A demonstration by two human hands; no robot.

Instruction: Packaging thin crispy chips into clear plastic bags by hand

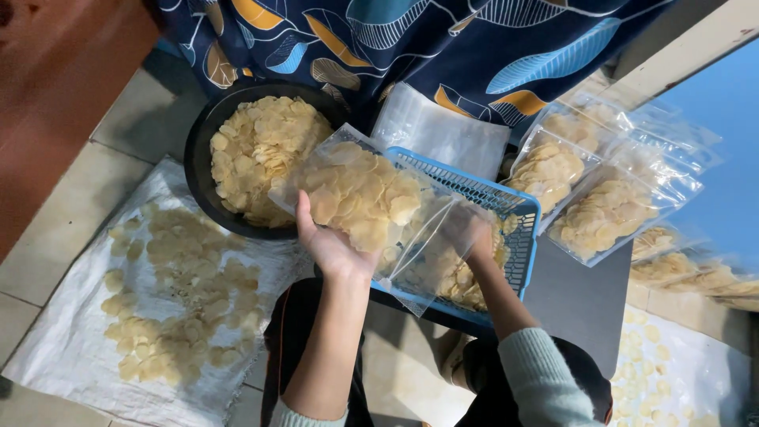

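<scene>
A white woven sack [71,332] lies flat across the tiled floor on the person's left, with pale round crackers [178,292] scattered over it in a thin layer, laid out so none pile up. Above it sits a black round basin [198,170] heaped with the same chips, close enough to reach without shifting. A blue plastic basket [518,229] rests just in front of the knees, holding more chips. To the right, sealed clear packets [605,209] lean in an overlapping row against the wall edge, kept well apart from the loose stock. A stack of empty clear bags [439,130] lies just behind the basket.

The clear plastic bag [364,194] half full of chips hangs over the basket, so strays would drop inside. The left hand [328,245] cups it from beneath, palm up, fingers spread under the weight. The right hand [470,233] is inside the bag's open mouth, blurred by the film; its fingers look curled, though I cannot tell around what.
</scene>
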